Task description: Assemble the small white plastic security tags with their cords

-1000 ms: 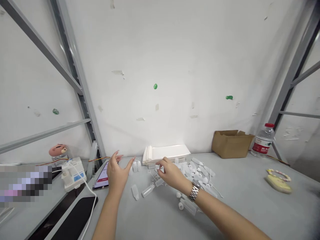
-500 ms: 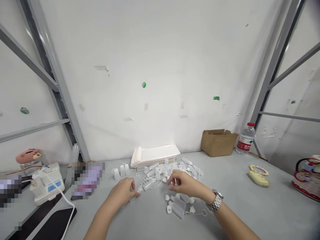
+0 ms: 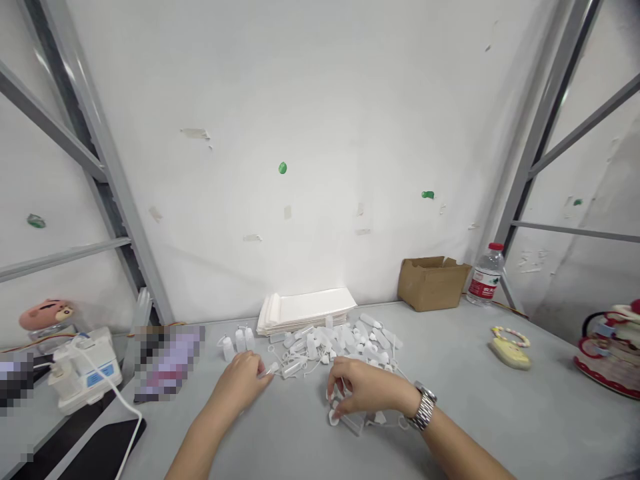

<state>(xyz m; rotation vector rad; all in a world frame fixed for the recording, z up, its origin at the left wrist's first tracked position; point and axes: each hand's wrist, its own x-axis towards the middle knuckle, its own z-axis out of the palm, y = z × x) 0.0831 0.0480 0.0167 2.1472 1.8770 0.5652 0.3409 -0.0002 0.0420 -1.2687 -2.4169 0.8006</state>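
The left hand (image 3: 243,380) rests on the grey table (image 3: 500,413) with its fingers loosely curled, and thumb and forefinger pinch a small clear bottle (image 3: 271,370) that sticks out towards the heap. The right hand (image 3: 367,390), with a metal watch (image 3: 423,411) on its wrist, is arched with its fingertips bent down onto a white cap (image 3: 333,417). Whether it grips the cap or only touches it is hard to tell. Another clear bottle (image 3: 353,424) lies just under that hand.

Behind both hands is a loose pile of bottles and caps (image 3: 345,340), and three bottles stand upright (image 3: 236,341) to its left. A stack of white sheets (image 3: 305,311) lies against the wall. Further right are a cardboard box (image 3: 433,284), a water bottle (image 3: 484,275) and a yellow toy (image 3: 510,348). A white charger box (image 3: 83,373) sits at far left.
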